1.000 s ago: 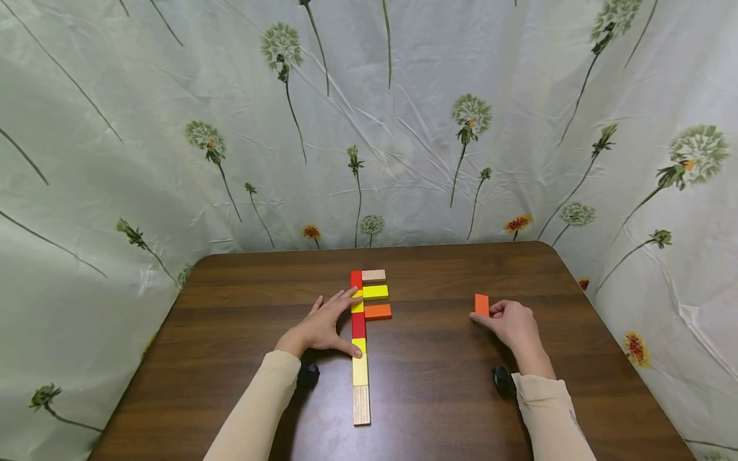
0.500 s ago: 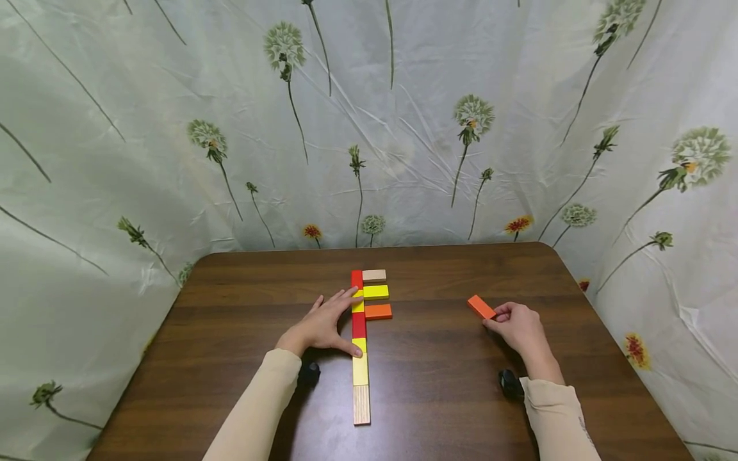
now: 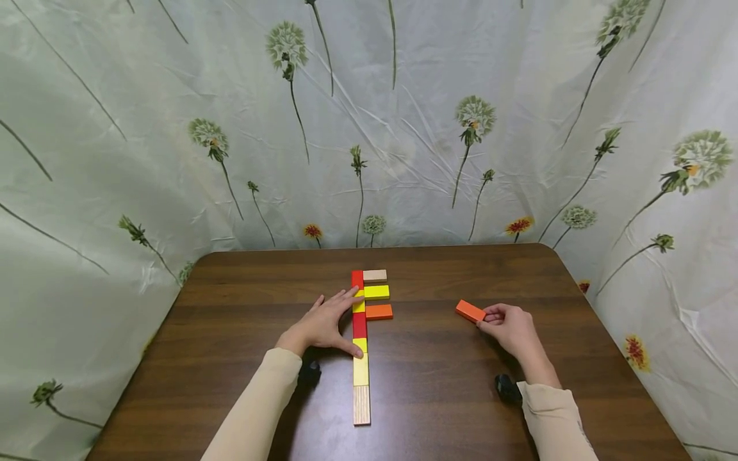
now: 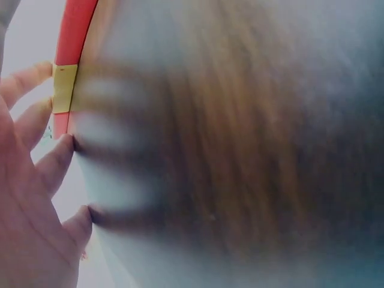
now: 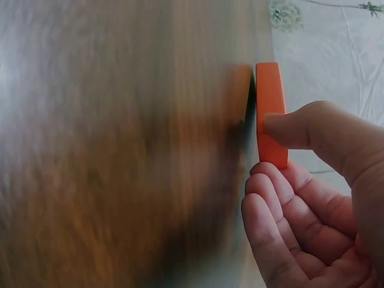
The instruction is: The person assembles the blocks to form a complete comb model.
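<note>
My right hand [image 3: 510,328] pinches an orange wooden block [image 3: 469,311] by one end, right of the column. In the right wrist view the thumb presses the block's side [image 5: 271,90] and the other fingers curl below. My left hand [image 3: 320,325] lies spread along a straight column of blocks, its index finger over a yellow block [image 3: 359,307] and its thumb on a lower yellow block [image 3: 362,344]. Between these sits a red block [image 3: 360,326]. The left wrist view shows fingertips beside a yellow block [image 4: 64,89] and others near the tabletop.
From the column's upper right side stick out a pale wood block [image 3: 375,275], a yellow block [image 3: 377,292] and another orange block [image 3: 379,312]. A cream block [image 3: 360,370] and a striped wood block [image 3: 361,405] end the column. Behind the brown table [image 3: 426,384] hangs a flowered curtain [image 3: 403,128].
The orange block in my right hand has swung from pointing away to slanting left, then shifted a little left with the hand. My left hand stays in place on the column.
</note>
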Demonstrator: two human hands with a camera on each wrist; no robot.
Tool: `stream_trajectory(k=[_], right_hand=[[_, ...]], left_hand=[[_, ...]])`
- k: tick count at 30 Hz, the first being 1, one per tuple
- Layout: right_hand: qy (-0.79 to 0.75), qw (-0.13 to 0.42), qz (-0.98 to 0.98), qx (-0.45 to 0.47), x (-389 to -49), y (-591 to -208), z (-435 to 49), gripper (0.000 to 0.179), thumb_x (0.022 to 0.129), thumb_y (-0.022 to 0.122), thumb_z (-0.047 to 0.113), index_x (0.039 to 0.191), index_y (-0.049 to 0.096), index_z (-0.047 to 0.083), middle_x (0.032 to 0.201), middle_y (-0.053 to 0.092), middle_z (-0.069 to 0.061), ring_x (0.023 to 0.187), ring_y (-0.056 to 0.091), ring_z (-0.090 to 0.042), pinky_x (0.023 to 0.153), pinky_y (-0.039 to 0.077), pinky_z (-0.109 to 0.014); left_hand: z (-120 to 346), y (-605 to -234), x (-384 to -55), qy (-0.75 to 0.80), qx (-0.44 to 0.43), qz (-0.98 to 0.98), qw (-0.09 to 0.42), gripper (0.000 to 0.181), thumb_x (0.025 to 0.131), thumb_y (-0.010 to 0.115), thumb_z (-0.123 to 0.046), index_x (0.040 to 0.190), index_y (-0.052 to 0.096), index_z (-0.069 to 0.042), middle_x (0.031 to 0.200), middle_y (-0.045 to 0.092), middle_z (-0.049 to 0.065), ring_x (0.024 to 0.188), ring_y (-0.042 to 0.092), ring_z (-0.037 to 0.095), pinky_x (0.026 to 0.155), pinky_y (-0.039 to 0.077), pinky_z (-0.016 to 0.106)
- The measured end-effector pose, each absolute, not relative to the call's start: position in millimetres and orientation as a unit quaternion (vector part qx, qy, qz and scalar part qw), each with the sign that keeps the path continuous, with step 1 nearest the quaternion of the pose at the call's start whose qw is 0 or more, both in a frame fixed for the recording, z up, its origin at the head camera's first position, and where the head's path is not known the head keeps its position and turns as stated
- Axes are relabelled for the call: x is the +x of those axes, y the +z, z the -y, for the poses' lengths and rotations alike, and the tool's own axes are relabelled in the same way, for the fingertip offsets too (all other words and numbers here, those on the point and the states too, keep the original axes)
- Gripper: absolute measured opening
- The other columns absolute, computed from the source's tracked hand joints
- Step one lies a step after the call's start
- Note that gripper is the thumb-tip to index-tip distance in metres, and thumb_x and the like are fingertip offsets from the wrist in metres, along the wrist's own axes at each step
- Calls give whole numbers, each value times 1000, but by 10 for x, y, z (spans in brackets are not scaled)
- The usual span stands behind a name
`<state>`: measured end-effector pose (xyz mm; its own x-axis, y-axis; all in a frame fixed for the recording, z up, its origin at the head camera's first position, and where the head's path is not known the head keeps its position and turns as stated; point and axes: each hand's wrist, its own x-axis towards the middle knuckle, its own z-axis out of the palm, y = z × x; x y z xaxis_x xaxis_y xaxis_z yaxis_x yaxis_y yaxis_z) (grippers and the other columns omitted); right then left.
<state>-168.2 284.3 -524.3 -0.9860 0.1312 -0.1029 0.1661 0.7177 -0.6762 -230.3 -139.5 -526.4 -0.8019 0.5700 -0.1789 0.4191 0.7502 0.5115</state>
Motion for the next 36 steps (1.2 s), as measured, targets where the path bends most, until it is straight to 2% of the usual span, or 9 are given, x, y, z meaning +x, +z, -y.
stream_trajectory(k=[15, 26, 36], right_hand=[[-402, 45, -914, 24, -1676, -5187, -2603, 33, 93, 84, 16, 117, 74, -3, 101, 79, -12, 89, 73, -18, 84, 66, -37], [-419, 52, -905, -50, -1721, -5264, -2478, 29, 91, 86, 14, 114, 77, -1, 97, 78, -7, 84, 70, -12, 75, 61, -21], [-424, 79, -893, -129, -1815, -5315, -2268, 26, 92, 85, 11, 114, 78, 0, 97, 77, -4, 87, 69, -12, 76, 59, -20]], left_hand=[[1402, -5213, -2306, 237, 273, -920, 152, 113, 75, 89, -69, 166, 42, -22, 181, 21, -3, 167, 26, 25, 132, 11, 72], [1410, -5233, -2303, 222, 272, -924, 149, 111, 76, 89, -68, 166, 43, -23, 180, 24, -3, 167, 25, 25, 133, 12, 70], [1412, -5251, -2308, 222, 268, -925, 152, 111, 76, 88, -68, 166, 43, -24, 180, 24, -3, 167, 25, 26, 133, 12, 70]])
